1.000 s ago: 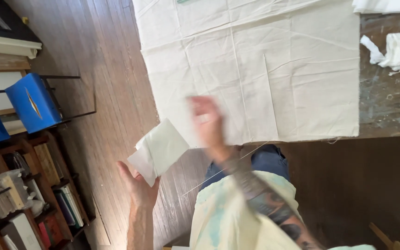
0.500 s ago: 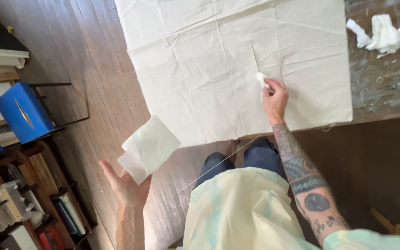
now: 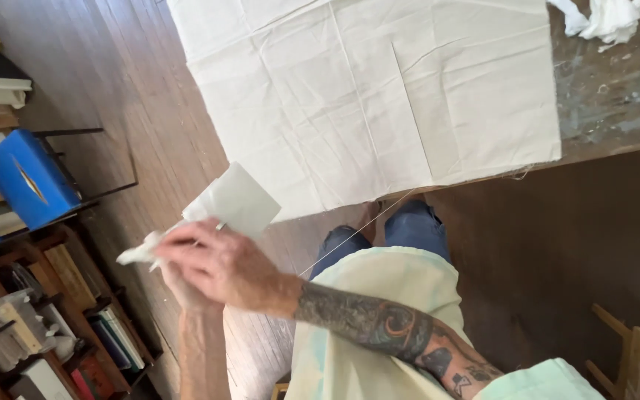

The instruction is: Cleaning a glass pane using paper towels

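While the far left is all clutter, a blue box [image 3: 27, 185] sits on a wooden shelf [image 3: 61, 296] packed with books, out over the plank floor [image 3: 135, 111]. Just right of that, low in the scene, both hands meet. The left hand [image 3: 187, 292] comes up from below, mostly hidden behind the right one, so I honestly can't tell how its fingers sit or whether they hold anything. The right hand [image 3: 220, 267], on a tattooed forearm, lies across it with fingers [image 3: 175, 248] curled in on a folded white paper [image 3: 235, 200], which sticks up above the knuckles, with a crumpled bit poking out left. A thin thread [image 3: 357, 230] runs from near the hands up to the desk edge. Further right and far, a big creased cream cloth [image 3: 364, 96] lies flat on the worn desk [image 3: 616, 96], its near edge hanging over a little. Far right corner has a wad of white scraps [image 3: 609, 16]. Near right, part of a wooden chair [image 3: 635, 348].
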